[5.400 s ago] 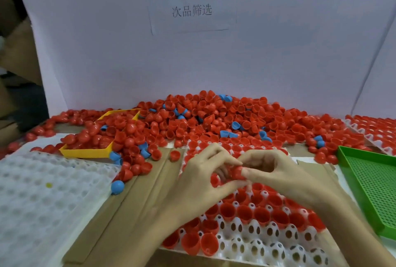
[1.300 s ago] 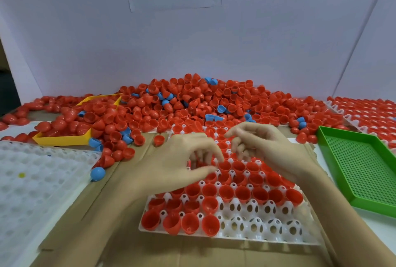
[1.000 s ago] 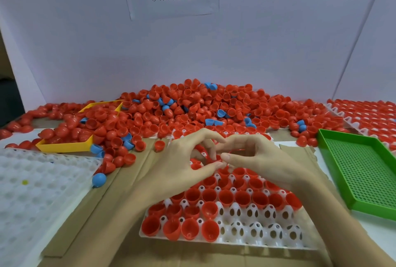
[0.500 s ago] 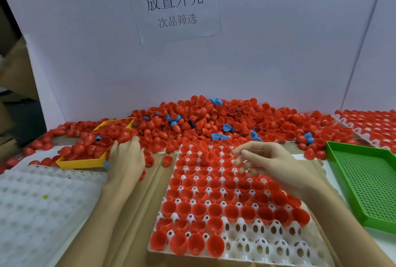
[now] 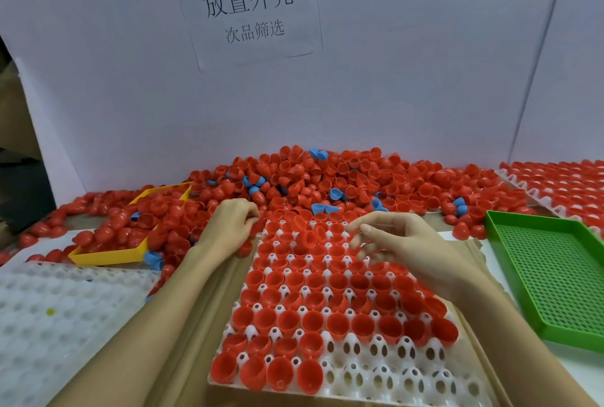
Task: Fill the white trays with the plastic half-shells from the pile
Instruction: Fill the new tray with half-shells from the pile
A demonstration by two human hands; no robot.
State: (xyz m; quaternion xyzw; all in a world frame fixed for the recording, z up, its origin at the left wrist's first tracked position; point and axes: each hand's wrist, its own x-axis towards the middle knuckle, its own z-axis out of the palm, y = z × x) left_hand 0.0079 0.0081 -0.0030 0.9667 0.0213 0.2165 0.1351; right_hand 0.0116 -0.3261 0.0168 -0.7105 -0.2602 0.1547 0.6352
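Left hand [image 5: 230,225] curled into the shells at the edge of the pile [image 5: 343,184]; its hold was unclear. Right hand [image 5: 405,249] hovered loose-fingered, holding nothing, over the tray [image 5: 376,374].

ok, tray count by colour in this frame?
White trays: 3 (centre, left, far right)
Yellow tray: 1
Green tray: 1
Total: 5

Left grip [image 5: 232,226] curled, knuckles up; right grip [image 5: 400,243] loose, fingers spread.
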